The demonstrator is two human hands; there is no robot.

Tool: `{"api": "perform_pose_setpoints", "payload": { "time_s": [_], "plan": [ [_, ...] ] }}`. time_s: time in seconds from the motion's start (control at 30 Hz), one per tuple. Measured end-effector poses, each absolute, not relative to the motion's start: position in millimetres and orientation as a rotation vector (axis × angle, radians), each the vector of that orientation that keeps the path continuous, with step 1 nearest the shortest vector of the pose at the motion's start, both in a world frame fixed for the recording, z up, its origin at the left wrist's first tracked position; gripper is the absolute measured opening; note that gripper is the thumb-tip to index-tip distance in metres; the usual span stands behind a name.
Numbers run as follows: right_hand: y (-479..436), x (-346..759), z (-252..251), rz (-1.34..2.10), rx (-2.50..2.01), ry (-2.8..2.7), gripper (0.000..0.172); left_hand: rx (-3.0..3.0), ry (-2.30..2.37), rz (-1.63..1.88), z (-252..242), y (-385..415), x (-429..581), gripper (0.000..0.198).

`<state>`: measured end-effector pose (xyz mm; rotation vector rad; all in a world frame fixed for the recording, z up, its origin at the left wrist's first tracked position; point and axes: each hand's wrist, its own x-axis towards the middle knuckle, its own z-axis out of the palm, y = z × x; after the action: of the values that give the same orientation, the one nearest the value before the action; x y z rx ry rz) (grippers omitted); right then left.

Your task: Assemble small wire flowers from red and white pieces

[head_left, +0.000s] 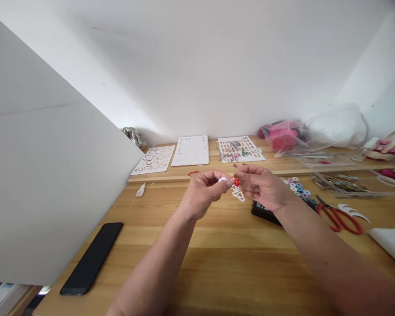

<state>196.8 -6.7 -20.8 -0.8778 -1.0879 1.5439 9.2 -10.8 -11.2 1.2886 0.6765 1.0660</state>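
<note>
Over the middle of the desk, my left hand (202,193) pinches a white cut-out piece (238,193) with curved openings between thumb and fingers. Red thread (236,181) is bunched on that piece, right at my left fingertips. Close beside it on the right, my right hand (265,186) has its thumb and forefinger pressed together. Whatever those right fingers grip is too small to make out. Below my right wrist lies a black box-shaped object (265,213), partly covered by the arm.
A black phone (92,259) and a small glue bottle (140,190) lie on the left. Right of my arm are red-handled scissors (339,217), thread spools (294,186) and a clear tray (344,182). Patterned sheets (156,159) and a bag of pink yarn (285,136) rest on the raised shelf.
</note>
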Motion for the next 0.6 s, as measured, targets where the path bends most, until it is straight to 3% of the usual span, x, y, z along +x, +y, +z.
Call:
{"api": "perform_pose_setpoints", "payload": {
  "time_s": [0.17, 0.33, 0.43, 0.6],
  "plan": [
    [-7, 186, -28, 1.698, -0.802, -1.030, 0.028, 1.250, 0.710, 1.170, -11, -9, 10, 0.029],
    [-18, 174, -26, 1.574, -0.852, -1.153, 0.024, 1.238, 0.771, 1.334, -13, -7, 12, 0.026],
    [-27, 171, -20, 1.371, -0.906, -1.328, 0.024, 1.290, 0.833, 1.382, -15, -5, 12, 0.024],
    [-40, 177, -6, 0.723, -1.060, -1.566, 0.018, 1.375, 0.891, 1.368, -17, -3, 7, 0.024]
  ]
}}
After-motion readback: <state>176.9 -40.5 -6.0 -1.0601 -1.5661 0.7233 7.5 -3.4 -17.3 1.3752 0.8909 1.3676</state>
